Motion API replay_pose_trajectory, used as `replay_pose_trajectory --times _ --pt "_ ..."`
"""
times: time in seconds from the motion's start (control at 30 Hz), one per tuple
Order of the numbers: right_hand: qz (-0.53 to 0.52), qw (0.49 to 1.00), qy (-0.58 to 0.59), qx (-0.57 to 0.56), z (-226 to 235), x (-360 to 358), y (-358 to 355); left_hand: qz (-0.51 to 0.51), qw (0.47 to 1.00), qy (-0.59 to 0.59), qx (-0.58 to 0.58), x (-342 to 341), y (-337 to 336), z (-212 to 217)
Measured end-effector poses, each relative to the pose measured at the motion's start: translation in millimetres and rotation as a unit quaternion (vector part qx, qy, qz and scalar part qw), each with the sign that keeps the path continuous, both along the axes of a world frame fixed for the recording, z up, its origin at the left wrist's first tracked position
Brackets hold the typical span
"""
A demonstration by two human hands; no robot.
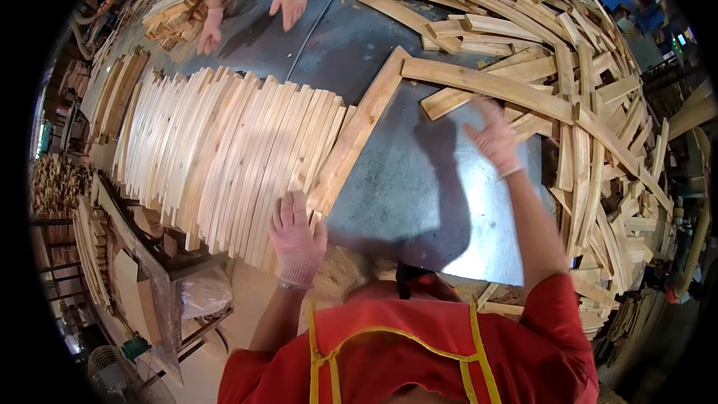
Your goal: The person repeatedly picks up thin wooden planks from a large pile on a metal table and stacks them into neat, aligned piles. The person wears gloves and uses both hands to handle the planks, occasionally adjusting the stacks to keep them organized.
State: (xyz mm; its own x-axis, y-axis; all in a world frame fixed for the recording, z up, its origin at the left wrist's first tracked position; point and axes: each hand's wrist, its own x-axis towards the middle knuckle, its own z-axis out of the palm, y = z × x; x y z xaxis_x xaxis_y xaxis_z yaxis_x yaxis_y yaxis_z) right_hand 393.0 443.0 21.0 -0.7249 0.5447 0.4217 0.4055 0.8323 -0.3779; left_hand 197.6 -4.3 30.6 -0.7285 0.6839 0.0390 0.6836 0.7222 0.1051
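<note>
My left hand (298, 241), in a pale pinkish work glove, has its fingers stretched out at the near ends of a row of wooden slats (235, 157) standing packed side by side. Against the right end of this row leans a wider board (360, 133) lying at a slant. My right hand (493, 141), gloved too, hovers over the metal table with thumb and fingers apart, slightly blurred, holding nothing visible. Just beyond its fingertips lies a long board (490, 88), which meets the slanted board's far end. Whether my right fingertips touch any wood I cannot tell.
A loose heap of wooden slats (591, 142) covers the right side of the grey metal table (396, 179). Across the table are a co-worker's two gloved hands (290, 1). More stacked slats (176, 11) sit at the far left; a fan (112, 370) stands at lower left.
</note>
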Motion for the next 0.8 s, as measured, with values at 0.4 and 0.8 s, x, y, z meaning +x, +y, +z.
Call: replay_pose_trajectory --times 0.4,0.8 --pt "-0.065 0.938 -0.216 -0.263 11.7 20.4 98.3 0.018 0.988 0.058 -0.144 -13.4 112.8 29.0" --pt "0.025 0.82 -0.274 -0.501 -47.3 -25.6 -233.3 -0.045 0.937 -0.336 -0.081 88.5 20.3 15.7"
